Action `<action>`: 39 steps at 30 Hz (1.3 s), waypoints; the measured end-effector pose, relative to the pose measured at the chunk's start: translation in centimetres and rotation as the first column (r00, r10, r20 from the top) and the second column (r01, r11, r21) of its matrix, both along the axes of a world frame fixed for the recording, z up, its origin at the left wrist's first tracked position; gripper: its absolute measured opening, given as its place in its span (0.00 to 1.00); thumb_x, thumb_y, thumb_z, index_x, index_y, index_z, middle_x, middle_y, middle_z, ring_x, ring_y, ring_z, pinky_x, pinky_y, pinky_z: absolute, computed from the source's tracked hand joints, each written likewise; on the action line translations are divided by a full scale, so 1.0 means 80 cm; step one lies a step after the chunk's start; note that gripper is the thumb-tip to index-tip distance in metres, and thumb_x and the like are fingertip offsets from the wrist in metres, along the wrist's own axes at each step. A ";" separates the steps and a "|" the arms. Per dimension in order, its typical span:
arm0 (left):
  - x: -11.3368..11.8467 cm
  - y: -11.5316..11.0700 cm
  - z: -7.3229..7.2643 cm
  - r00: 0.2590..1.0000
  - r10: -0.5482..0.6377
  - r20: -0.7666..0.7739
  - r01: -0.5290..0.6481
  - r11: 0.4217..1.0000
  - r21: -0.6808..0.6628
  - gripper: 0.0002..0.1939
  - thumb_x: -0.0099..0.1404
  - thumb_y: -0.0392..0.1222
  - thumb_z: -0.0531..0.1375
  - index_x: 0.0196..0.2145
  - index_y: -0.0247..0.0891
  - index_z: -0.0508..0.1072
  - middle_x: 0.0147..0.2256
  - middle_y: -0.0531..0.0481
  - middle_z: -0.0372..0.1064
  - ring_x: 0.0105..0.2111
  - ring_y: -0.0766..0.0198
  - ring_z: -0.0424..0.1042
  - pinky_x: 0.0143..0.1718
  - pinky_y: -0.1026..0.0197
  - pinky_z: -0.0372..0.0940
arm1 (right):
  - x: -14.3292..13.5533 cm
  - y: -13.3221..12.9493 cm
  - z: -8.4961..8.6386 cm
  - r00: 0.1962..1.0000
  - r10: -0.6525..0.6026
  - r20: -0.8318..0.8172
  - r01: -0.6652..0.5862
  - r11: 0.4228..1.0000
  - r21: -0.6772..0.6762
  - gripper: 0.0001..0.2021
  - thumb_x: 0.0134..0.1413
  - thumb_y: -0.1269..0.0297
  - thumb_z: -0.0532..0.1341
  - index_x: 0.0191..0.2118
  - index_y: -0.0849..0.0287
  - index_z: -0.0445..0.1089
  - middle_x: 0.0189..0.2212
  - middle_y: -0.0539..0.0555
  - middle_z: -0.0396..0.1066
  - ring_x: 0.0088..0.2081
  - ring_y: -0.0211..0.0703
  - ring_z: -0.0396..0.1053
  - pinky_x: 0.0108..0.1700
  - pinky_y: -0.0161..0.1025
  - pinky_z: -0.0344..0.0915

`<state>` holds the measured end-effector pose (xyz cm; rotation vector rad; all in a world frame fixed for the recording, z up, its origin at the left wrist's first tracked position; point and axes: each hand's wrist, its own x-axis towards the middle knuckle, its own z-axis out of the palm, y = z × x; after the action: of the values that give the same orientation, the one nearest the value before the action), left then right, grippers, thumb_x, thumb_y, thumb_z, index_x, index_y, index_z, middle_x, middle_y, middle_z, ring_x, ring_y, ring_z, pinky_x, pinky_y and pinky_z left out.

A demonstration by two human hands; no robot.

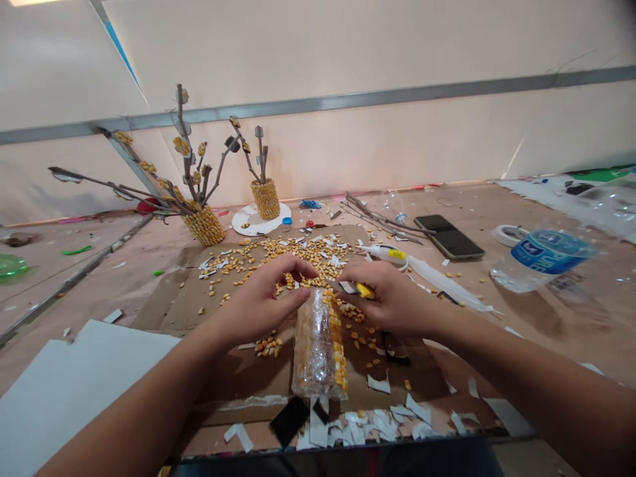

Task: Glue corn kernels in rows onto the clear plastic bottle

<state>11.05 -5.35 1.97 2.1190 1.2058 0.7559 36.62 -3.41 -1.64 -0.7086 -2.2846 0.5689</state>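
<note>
A person's two bare hands are meeting over a clear plastic bottle [318,348] that is lying on its side on a sheet of brown cardboard [163,308] on the bench [546,324]. A strip of yellow corn kernels is running along the bottle's right side. The left hand [263,301] is curling over the far end of the bottle, fingers bent and touching it. The right hand [392,298] is closing around a small yellow and white tool [360,289], pinching it just beside the bottle's far end; what kind of tool it is cannot be told. Beyond the bottle, a loose pile of corn kernels [293,252] is spreading across the cardboard, mixed with white paper scraps. Nearer than the bottle, more white paper scraps [368,427] are lying along the bench edge. Far beyond the bottle, two kernel-covered pots [205,225] are holding bare twigs. To the right of the bottle, well apart, a dark phone [450,236] and a water bottle [541,258] are resting.
</note>
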 end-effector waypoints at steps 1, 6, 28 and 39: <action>-0.003 0.002 0.000 0.999 -0.011 -0.054 0.010 0.999 -0.035 0.10 0.70 0.46 0.63 0.46 0.41 0.77 0.47 0.46 0.79 0.49 0.53 0.75 0.55 0.47 0.68 | 0.000 0.001 -0.001 1.000 0.000 0.027 0.001 0.999 -0.041 0.05 0.63 0.74 0.62 0.36 0.59 0.73 0.29 0.51 0.72 0.32 0.41 0.68 0.36 0.38 0.61; -0.002 0.004 -0.001 0.982 -0.059 -0.180 0.016 0.973 -0.229 0.14 0.73 0.50 0.60 0.50 0.42 0.77 0.49 0.46 0.80 0.47 0.52 0.76 0.53 0.46 0.69 | -0.002 -0.003 0.003 1.000 0.010 0.029 -0.003 0.971 -0.240 0.09 0.67 0.64 0.64 0.33 0.58 0.72 0.26 0.48 0.68 0.29 0.38 0.64 0.34 0.36 0.58; 0.002 0.004 -0.005 0.992 -0.096 -0.083 0.070 0.958 -0.277 0.11 0.72 0.46 0.61 0.48 0.41 0.78 0.50 0.45 0.80 0.52 0.51 0.77 0.59 0.44 0.66 | -0.012 -0.005 0.006 0.999 -0.039 0.031 0.047 0.922 -0.384 0.10 0.63 0.63 0.64 0.30 0.58 0.72 0.25 0.47 0.68 0.29 0.38 0.62 0.33 0.38 0.57; 0.001 0.007 -0.010 0.992 -0.110 -0.063 0.090 0.959 -0.268 0.12 0.73 0.47 0.61 0.49 0.41 0.78 0.50 0.44 0.80 0.51 0.51 0.77 0.59 0.44 0.67 | -0.014 -0.008 0.009 0.995 -0.078 0.062 0.094 0.936 -0.338 0.14 0.63 0.67 0.64 0.26 0.57 0.65 0.23 0.45 0.62 0.27 0.36 0.57 0.32 0.36 0.53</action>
<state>11.14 -4.76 1.18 1.9841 1.1586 0.4436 35.50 -4.07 -0.93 -0.9928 -2.2071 0.9289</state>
